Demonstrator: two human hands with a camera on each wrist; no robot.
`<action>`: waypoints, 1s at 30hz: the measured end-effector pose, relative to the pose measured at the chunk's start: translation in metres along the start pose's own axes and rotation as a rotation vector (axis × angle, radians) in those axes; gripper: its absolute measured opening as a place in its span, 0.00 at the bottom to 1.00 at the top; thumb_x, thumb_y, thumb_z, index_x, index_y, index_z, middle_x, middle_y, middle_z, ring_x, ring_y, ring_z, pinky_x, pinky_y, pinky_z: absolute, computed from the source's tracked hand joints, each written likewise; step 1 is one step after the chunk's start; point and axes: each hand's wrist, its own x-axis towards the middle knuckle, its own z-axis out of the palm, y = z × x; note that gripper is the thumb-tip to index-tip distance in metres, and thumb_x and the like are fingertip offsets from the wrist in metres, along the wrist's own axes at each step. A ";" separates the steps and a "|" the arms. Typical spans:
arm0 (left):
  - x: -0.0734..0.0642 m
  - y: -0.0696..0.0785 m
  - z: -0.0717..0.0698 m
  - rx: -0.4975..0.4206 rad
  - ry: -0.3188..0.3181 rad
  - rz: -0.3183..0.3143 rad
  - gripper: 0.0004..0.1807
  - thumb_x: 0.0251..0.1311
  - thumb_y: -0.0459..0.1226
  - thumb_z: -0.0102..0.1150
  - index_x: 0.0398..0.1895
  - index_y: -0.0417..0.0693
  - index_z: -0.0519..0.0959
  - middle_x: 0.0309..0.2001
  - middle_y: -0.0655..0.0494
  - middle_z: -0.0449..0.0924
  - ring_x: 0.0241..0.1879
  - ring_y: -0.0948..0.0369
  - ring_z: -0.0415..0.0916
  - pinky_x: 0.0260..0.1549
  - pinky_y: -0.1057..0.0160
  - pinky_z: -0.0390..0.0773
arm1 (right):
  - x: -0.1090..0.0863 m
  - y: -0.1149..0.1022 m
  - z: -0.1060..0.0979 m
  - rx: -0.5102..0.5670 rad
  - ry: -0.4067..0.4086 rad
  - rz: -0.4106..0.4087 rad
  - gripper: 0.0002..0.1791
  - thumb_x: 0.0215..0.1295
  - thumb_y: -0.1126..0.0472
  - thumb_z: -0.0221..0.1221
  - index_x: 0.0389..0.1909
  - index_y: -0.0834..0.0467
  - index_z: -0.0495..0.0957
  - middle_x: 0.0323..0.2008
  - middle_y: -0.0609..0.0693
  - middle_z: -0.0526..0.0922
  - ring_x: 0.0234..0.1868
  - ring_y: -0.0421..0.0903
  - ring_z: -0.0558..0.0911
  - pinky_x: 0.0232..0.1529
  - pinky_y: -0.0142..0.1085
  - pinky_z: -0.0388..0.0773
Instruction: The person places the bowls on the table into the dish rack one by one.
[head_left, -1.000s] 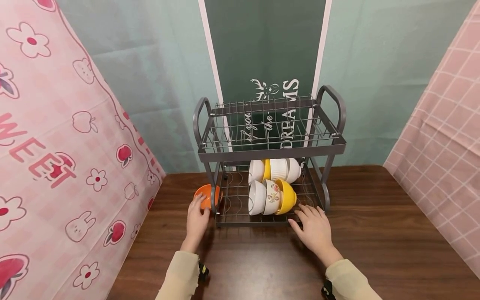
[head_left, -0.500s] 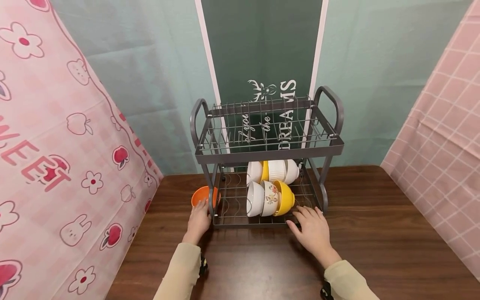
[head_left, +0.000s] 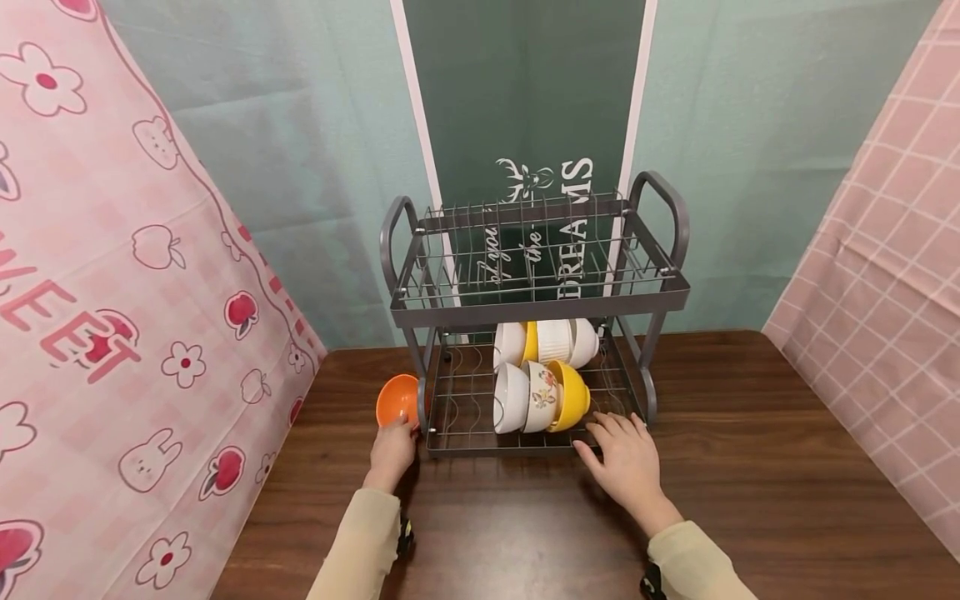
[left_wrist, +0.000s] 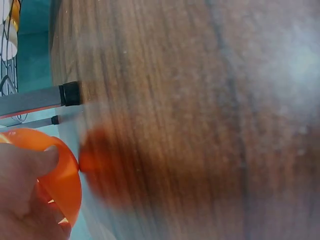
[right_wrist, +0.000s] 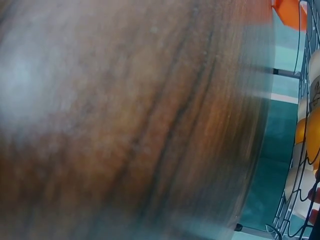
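Observation:
Left of the dish rack, my left hand (head_left: 392, 455) grips the near rim of an orange bowl (head_left: 396, 400), which is tilted with its inside toward me. In the left wrist view the thumb lies against the bowl's wall (left_wrist: 67, 185) and the fingers curl round its other side. My right hand (head_left: 624, 457) rests at the front right of the rack's lower tier, fingers loosely spread beside a yellow bowl (head_left: 573, 397). That bowl stands on its side, nested with a flowered bowl (head_left: 540, 402) and a white bowl (head_left: 511, 400).
The two-tier grey dish rack (head_left: 540, 312) stands on a brown wooden table (head_left: 495, 525). Behind the front row, a second row holds several white and yellow bowls (head_left: 555, 340). Wire slots fill the lower tier's left half. A pink printed cloth (head_left: 187, 367) hangs at the left.
The left hand has drawn back slightly toward me and taken the orange bowl's near rim. The bowl has shifted a little left and tipped toward me. My right hand stays at the rack.

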 end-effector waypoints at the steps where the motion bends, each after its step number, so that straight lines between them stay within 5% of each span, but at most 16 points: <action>1: -0.001 0.000 0.000 -0.010 -0.001 -0.008 0.07 0.57 0.35 0.57 0.36 0.44 0.83 0.43 0.48 0.81 0.42 0.45 0.77 0.45 0.49 0.73 | 0.000 0.000 0.000 -0.001 0.001 0.000 0.23 0.56 0.41 0.56 0.40 0.56 0.82 0.48 0.54 0.82 0.51 0.55 0.77 0.61 0.54 0.63; 8: -0.003 0.000 -0.001 -0.047 0.003 -0.043 0.06 0.56 0.34 0.58 0.34 0.44 0.82 0.39 0.52 0.80 0.37 0.44 0.77 0.38 0.48 0.74 | 0.000 -0.001 -0.002 -0.001 -0.006 0.007 0.23 0.55 0.41 0.57 0.40 0.56 0.82 0.48 0.54 0.82 0.51 0.55 0.77 0.61 0.54 0.63; 14: -0.005 -0.005 -0.001 -0.073 0.075 -0.052 0.10 0.57 0.34 0.56 0.41 0.43 0.82 0.46 0.49 0.82 0.45 0.46 0.78 0.47 0.48 0.73 | 0.000 0.000 0.000 0.000 -0.003 0.002 0.23 0.56 0.41 0.56 0.40 0.55 0.82 0.48 0.54 0.82 0.50 0.55 0.77 0.61 0.54 0.62; 21: -0.006 -0.006 -0.007 -0.092 0.085 -0.070 0.14 0.59 0.34 0.55 0.48 0.41 0.80 0.51 0.47 0.80 0.54 0.50 0.75 0.58 0.47 0.66 | 0.001 0.000 0.000 -0.007 0.014 -0.004 0.23 0.55 0.41 0.57 0.39 0.55 0.82 0.47 0.54 0.82 0.50 0.54 0.78 0.60 0.54 0.63; 30: -0.016 0.003 -0.019 -0.128 0.182 -0.080 0.15 0.59 0.34 0.55 0.49 0.39 0.79 0.53 0.46 0.79 0.54 0.49 0.74 0.58 0.45 0.65 | -0.002 0.002 0.001 0.039 0.028 -0.009 0.23 0.56 0.42 0.57 0.41 0.57 0.81 0.49 0.55 0.81 0.51 0.55 0.77 0.61 0.54 0.61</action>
